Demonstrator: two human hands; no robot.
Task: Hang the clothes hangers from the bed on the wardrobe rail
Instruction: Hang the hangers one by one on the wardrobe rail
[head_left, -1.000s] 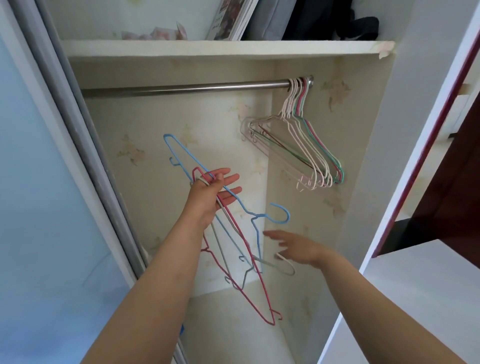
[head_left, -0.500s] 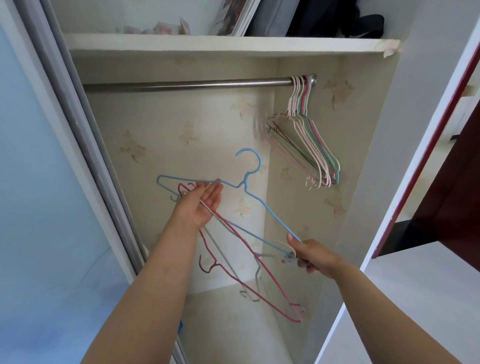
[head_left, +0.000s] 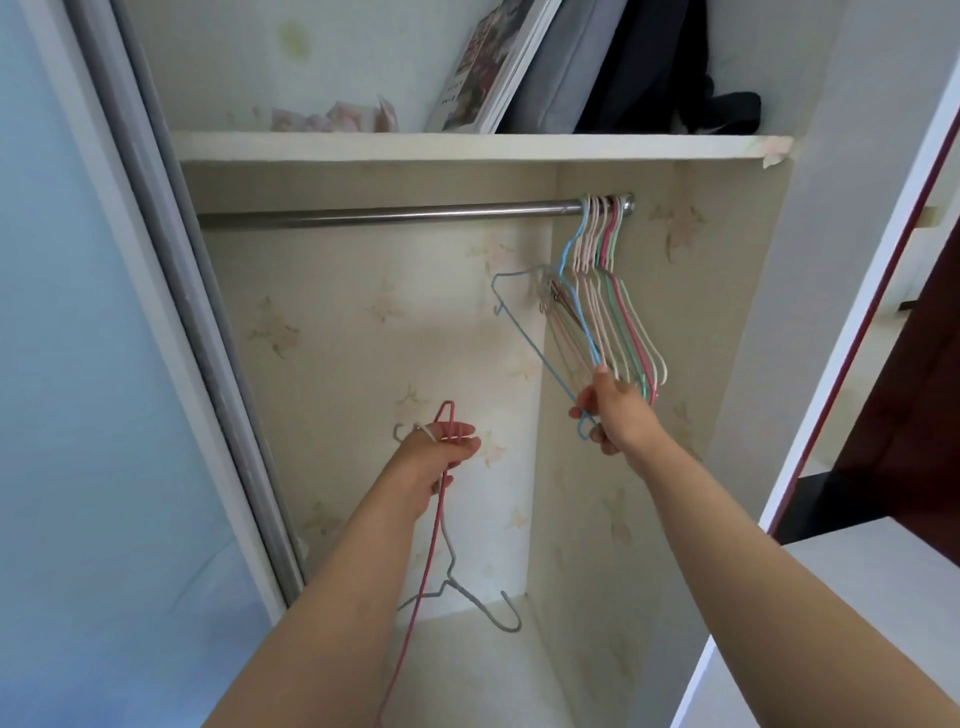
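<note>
A steel wardrobe rail runs across the open wardrobe under a shelf. Several pink, green and white hangers hang bunched at its right end. A blue hanger has its hook over the rail just left of that bunch. My right hand grips the blue hanger's lower corner. My left hand holds a red hanger and a grey hanger, both dangling hook-down below my wrist.
A white shelf above the rail carries a framed picture, a grey cushion and a dark bag. A sliding door frame stands at the left. The wardrobe's right side panel is close to my right hand.
My right hand lifted the blue hanger away from my left hand and up to the right, and its hook now sits on the rail. The left hand keeps the red and grey hangers.
</note>
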